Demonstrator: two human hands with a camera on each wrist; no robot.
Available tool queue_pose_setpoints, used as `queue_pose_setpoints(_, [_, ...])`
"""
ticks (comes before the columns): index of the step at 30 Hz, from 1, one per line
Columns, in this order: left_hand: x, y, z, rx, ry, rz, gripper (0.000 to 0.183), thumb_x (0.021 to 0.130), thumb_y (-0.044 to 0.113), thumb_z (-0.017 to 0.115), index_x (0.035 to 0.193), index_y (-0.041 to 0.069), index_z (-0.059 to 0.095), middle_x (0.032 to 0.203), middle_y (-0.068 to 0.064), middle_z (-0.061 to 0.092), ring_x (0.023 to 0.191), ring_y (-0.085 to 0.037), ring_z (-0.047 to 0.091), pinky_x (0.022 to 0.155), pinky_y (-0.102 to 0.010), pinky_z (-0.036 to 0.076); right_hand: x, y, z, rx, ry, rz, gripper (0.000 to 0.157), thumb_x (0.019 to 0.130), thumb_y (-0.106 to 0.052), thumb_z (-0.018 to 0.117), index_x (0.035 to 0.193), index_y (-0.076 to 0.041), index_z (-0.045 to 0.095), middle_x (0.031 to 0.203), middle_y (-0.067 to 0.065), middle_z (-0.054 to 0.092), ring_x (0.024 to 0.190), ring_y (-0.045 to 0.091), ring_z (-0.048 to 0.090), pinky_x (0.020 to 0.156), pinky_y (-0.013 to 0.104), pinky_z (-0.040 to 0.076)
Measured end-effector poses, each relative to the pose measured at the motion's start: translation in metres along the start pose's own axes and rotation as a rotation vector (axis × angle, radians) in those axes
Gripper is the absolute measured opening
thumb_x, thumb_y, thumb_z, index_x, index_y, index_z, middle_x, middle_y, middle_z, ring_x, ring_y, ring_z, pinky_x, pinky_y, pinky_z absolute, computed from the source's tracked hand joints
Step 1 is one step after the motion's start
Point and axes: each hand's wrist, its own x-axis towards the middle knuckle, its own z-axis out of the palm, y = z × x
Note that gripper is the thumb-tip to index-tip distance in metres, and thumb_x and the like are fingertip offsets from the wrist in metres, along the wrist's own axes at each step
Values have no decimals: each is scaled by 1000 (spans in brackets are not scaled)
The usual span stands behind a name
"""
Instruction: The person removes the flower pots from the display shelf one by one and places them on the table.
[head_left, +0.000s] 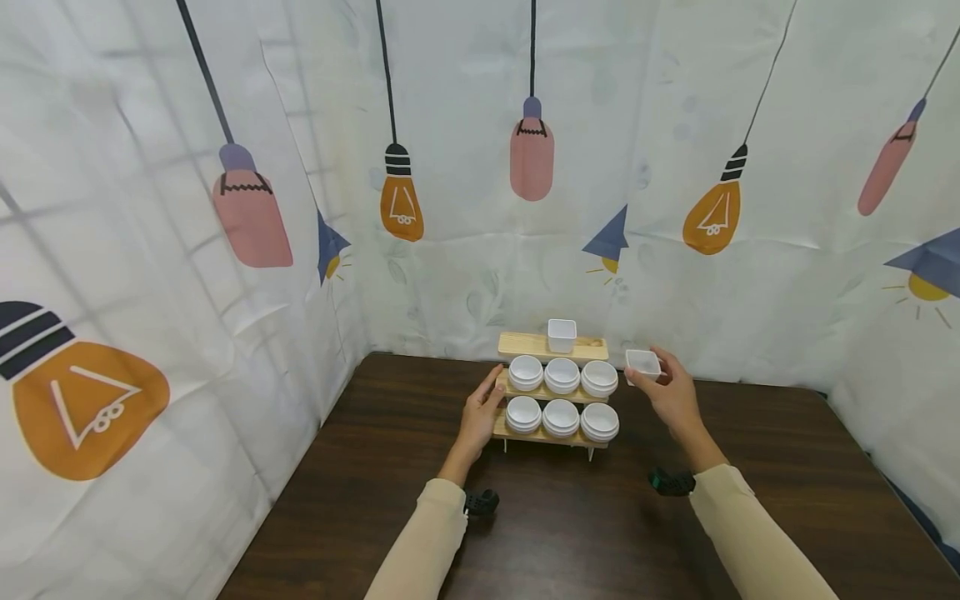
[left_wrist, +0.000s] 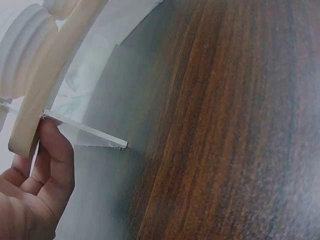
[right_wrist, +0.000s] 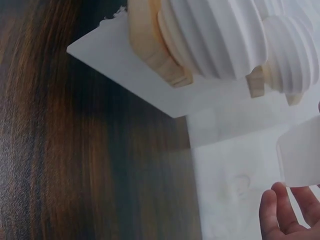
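A small three-tier wooden stand (head_left: 521, 343) stands toward the back of the table. Its two lower tiers each carry a row of ribbed round white cups (head_left: 561, 377); a square white cup (head_left: 562, 335) sits near the middle of the top tier. At the stand's left end, my left hand (head_left: 474, 421) grips the end of a wooden board (left_wrist: 37, 95), with fingertips beside a thin white leg (left_wrist: 95, 132). My right hand (head_left: 675, 400) pinches another square white cup (head_left: 642, 362) by its side, just right of the top tier. In the right wrist view that cup (right_wrist: 302, 152) is partly cut off.
The dark wood-grain table (head_left: 390, 450) spreads out in front of and on both sides of the stand. Close behind hangs a pale curtain (head_left: 450, 283) printed with lamps and bulbs, which also runs along the left side. Black wrist devices (head_left: 482, 502) sit at both cuffs.
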Motion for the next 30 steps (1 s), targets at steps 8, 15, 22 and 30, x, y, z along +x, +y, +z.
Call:
queue_pose_setpoints(8, [-1, 1, 0, 7, 4, -11, 47, 108, 34, 51, 155, 28, 48, 111, -11, 65, 95, -14, 63, 93, -36, 53, 2, 12, 0, -52, -27, 25, 84, 94, -40, 75, 158, -5, 35, 146, 25, 53, 103, 21, 49, 71, 23, 45])
queue_pose_setpoints(15, [-1, 1, -1, 16, 20, 3, 47, 109, 33, 51, 155, 22, 48, 106, -11, 66, 92, -14, 63, 89, -32, 52, 6, 22, 4, -75, -45, 41, 87, 93, -44, 75, 159, -5, 33, 148, 27, 52, 104, 22, 51, 72, 22, 45])
queue_pose_setpoints(22, [-1, 0, -1, 4, 2, -8, 46, 109, 35, 50, 154, 28, 48, 117, -12, 66, 98, -17, 64, 93, -36, 53, 6, 27, 4, -69, -61, 69, 90, 94, -42, 74, 161, -4, 28, 152, 28, 47, 116, 30, 52, 76, 21, 45])
queue_pose_setpoints(30, [1, -4, 0, -9, -10, -12, 50, 109, 35, 51, 157, 23, 45, 128, -16, 64, 107, -31, 65, 94, -39, 53, 6, 37, 4, -56, -64, 90, 89, 94, -39, 74, 160, -1, 27, 149, 28, 48, 123, 35, 54, 77, 18, 44])
